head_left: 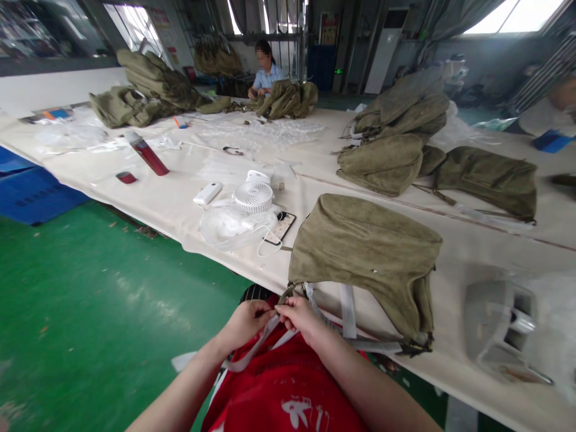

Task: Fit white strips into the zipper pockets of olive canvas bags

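Note:
An olive fabric bag (364, 240) lies on the table edge in front of me, its lower right side hanging toward my lap. From its near left corner a short olive strap (287, 294) runs down to my hands. My left hand (249, 324) is closed in a pinch on a white strip (256, 351) that loops down over the red apron (288, 384). Close beside it, my right hand (300, 316) pinches the end of the olive strap, fingertips nearly touching the left ones. The exact join between strap and strip is hidden by my fingers.
Left of the bag are a phone (281, 229), a small white fan (252, 195) and a plastic bag (225, 228). A red thermos (148, 155) stands farther left. More olive bags (382, 162) lie behind. A co-worker (265, 75) sits across the table (189, 210).

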The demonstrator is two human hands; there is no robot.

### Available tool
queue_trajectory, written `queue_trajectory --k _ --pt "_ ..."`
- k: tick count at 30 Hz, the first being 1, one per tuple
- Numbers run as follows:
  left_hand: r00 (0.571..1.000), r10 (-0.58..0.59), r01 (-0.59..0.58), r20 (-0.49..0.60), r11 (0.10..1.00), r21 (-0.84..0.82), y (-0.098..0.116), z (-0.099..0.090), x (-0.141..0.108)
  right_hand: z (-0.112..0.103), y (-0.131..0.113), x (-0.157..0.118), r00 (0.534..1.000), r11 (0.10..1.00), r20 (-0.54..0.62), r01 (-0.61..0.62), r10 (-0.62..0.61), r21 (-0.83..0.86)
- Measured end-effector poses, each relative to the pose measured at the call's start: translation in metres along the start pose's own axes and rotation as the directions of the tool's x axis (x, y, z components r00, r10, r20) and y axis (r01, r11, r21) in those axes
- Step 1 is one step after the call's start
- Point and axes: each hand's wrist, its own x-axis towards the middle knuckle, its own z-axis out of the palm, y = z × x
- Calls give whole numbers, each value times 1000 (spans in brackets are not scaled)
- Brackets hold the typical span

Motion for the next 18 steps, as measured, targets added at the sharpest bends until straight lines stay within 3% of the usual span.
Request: queue_trajectory --k 2,5,8,11,13,16,18 --pt "1000 -5 9 26 990 -144 -2 5 0 -3 -1 0 999 991 44 21 -27 129" --pt "996 -51 25 -72 945 -327 -4 11 6 -7 -2 0 995 973 94 16 -38 228" --pt "980 -73 11 -183 947 -322 -5 16 15 -8 -1 0 996 983 88 1 -17 182" --pt "972 -43 3 -232 985 -172 -2 17 22 -16 -4 1 999 1000 50 -17 17 -6" --pt "967 21 -30 -253 999 -31 2 14 24 -26 -7 2 998 978 -53 14 -25 -206" --pt "969 111 -84 -223 989 124 9 9 25 -38 -12 4 956 854 -214 65 -202 -516" --pt "971 131 -95 -198 979 180 13 8 26 -40 -12 6 916 741 -247 76 -316 -667"
